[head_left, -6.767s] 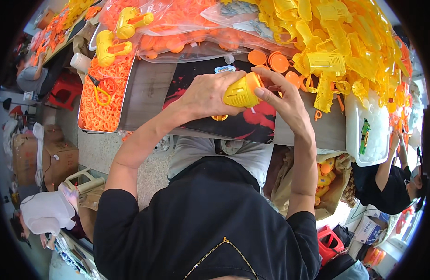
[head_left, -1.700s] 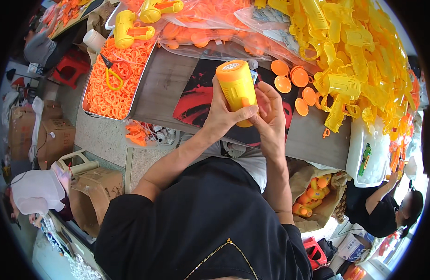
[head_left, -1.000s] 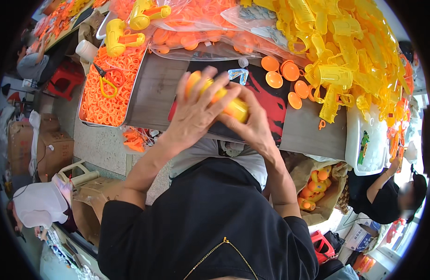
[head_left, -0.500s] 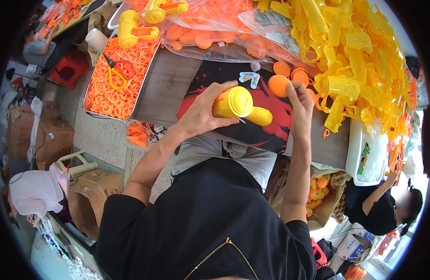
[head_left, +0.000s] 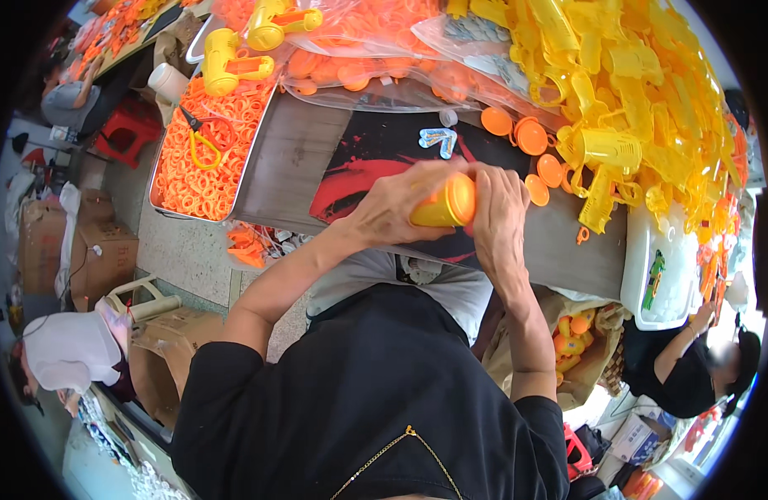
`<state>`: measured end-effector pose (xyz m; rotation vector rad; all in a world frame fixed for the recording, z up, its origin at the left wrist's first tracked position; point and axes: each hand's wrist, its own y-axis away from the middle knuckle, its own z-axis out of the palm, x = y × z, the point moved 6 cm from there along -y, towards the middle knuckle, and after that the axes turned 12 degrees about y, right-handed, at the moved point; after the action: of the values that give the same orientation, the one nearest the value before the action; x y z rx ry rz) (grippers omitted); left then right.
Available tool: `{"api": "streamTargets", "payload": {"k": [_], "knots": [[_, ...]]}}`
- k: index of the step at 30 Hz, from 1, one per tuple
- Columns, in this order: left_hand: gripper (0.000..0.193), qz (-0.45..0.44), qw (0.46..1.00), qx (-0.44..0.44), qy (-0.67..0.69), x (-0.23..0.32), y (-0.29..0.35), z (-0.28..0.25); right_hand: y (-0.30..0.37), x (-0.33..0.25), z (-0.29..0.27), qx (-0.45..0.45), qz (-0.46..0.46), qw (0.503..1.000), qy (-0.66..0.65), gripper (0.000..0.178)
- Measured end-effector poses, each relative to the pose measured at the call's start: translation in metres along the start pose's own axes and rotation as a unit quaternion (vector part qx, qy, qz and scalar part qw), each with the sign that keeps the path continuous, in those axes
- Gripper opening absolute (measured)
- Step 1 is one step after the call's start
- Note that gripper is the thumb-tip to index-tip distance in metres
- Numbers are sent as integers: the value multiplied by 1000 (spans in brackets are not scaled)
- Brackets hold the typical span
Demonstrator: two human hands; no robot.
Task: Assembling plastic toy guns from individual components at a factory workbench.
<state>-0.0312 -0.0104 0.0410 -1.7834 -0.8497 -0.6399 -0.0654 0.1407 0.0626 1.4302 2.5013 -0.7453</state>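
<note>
A yellow pistol-shaped plastic casing (head_left: 430, 215) is tilted over the dark mat, its round end toward the right. An orange round cap (head_left: 461, 198) sits against that end. My left hand (head_left: 392, 204) is wrapped round the casing's barrel from the left, its fingers blurred. From the right, my right hand (head_left: 498, 212) is closed against the capped end, its fingers curled over; the casing's handle is hidden. Right of my hands lie several loose orange caps (head_left: 531, 136). Two blue-and-white stickers (head_left: 438, 140) rest on the black-and-red mat (head_left: 355, 179).
At the left stands a tray (head_left: 274, 108) of small orange rings, with scissors (head_left: 202, 142) on top. Yellow casings (head_left: 605, 146) are heaped at the right. A white bin (head_left: 646, 287) and a bag of orange and yellow parts (head_left: 580, 333) are nearby. Co-workers sit around.
My right hand has brought an orange cap from the mat's right side onto the casing's round end. The casing has shifted right and turned, and both hands now meet on it.
</note>
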Motion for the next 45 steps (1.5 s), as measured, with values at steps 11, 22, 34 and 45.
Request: {"api": "streamTargets", "payload": {"k": [11, 22, 34, 45], "knots": [[67, 43, 983, -176, -11, 1, -4, 41, -14, 1, 2, -178, -50, 943, -276, 40], [65, -70, 997, -18, 14, -9, 2, 18, -59, -17, 25, -292, 19, 896, -333, 30], [80, -185, 927, 317, 72, 28, 130, -114, -170, -63, 172, 81, -30, 992, 89, 48], [82, -202, 899, 365, 132, 13, 138, -122, -167, -26, 138, 40, -131, 986, 92, 60]]}}
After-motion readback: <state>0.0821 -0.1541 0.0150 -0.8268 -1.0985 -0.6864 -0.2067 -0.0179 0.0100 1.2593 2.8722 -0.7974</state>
